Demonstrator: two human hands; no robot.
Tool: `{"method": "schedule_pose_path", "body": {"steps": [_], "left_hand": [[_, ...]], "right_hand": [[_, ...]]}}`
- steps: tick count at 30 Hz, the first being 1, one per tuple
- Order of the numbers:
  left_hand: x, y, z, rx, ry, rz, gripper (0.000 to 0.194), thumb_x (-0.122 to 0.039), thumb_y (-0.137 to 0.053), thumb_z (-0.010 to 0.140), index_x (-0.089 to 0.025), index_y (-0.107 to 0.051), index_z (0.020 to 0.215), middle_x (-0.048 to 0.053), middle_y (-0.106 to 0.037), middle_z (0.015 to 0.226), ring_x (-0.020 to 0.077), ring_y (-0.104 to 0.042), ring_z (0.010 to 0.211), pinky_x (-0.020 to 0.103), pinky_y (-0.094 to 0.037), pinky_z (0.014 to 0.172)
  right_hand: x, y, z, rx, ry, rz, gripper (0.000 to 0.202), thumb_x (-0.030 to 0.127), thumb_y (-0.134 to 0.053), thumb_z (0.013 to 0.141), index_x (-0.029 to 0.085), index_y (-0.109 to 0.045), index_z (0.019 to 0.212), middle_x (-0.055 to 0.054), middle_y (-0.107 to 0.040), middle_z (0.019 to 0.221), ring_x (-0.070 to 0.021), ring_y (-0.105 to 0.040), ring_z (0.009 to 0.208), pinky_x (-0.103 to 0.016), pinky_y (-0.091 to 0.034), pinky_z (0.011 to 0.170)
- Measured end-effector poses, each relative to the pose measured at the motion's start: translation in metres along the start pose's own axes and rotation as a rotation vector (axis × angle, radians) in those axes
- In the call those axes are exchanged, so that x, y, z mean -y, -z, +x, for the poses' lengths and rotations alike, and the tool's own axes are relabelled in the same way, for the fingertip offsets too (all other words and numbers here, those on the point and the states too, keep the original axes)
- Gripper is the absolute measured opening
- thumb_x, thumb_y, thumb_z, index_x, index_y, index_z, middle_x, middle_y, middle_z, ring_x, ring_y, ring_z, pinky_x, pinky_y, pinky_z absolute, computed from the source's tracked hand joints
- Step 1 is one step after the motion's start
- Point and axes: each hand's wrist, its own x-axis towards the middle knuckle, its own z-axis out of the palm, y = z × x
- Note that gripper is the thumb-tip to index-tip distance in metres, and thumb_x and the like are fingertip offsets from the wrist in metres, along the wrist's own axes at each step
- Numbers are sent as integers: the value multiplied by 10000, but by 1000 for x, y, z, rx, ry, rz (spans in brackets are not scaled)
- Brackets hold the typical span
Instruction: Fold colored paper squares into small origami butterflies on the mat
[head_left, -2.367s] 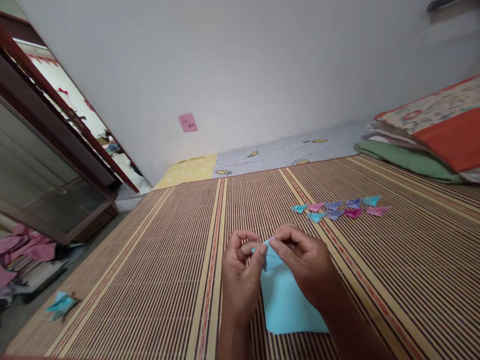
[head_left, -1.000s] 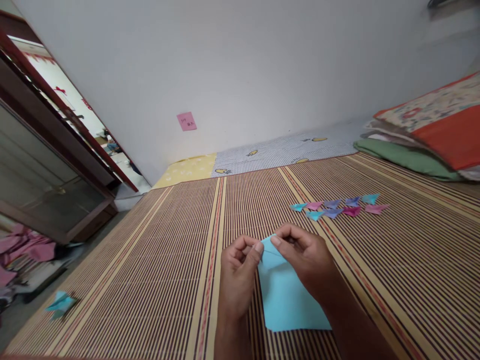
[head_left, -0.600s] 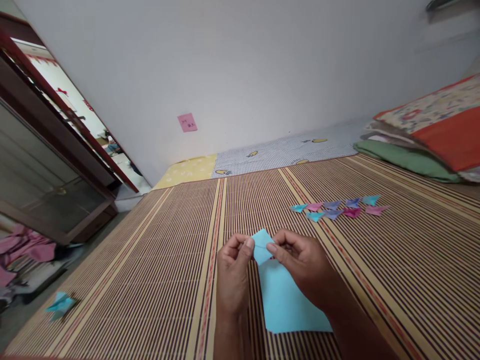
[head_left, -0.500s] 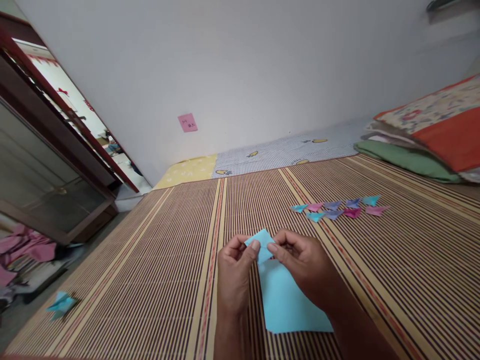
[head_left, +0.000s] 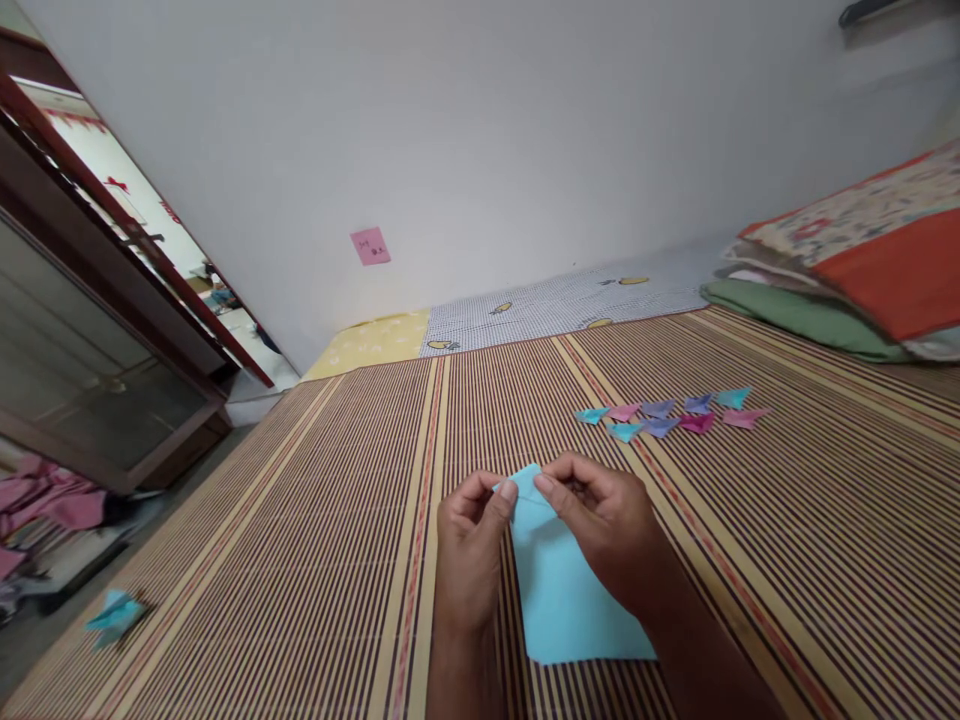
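While the left hand [head_left: 471, 545] and right hand [head_left: 611, 530] each pinch one small folded blue paper [head_left: 528, 486] between thumb and fingers, it is held above the far end of one larger blue paper [head_left: 581, 610], single sheet or pile unclear, on the striped mat [head_left: 360, 500]. Nine folded shapes [head_left: 661, 427] lie beyond in two rows, five and four: three blue, three purple, two pink, one magenta. One further blue piece [head_left: 114, 618] lies at the mat's left edge.

Paper [head_left: 574, 605] lies on the mat [head_left: 352, 500] — folded figures [head_left: 661, 428] behind, rightward.
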Motion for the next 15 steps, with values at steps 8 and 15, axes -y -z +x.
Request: {"method": "schedule_pose_path", "body": {"steps": [8, 15], "left_hand": [[6, -11, 0, 118, 303, -423, 250, -300, -847, 730, -130, -665, 724, -6, -582, 649, 105, -503, 577, 248, -429, 591], [22, -18, 2, 290, 533, -662, 250, -300, -749, 797, -146, -584, 691, -54, -379, 537, 92, -366, 483, 233, -329, 506]], "right_hand": [[-11, 10, 6, 175, 0, 249, 228, 325, -618, 949, 243, -725, 1133, -65, -687, 1140, -188, -664, 940, -305, -545, 775], [-12, 21, 8, 266, 122, 196, 129, 235, -622, 918, 225, -748, 942, -49, -681, 961, -203, -650, 965, -354, -532, 886]]}}
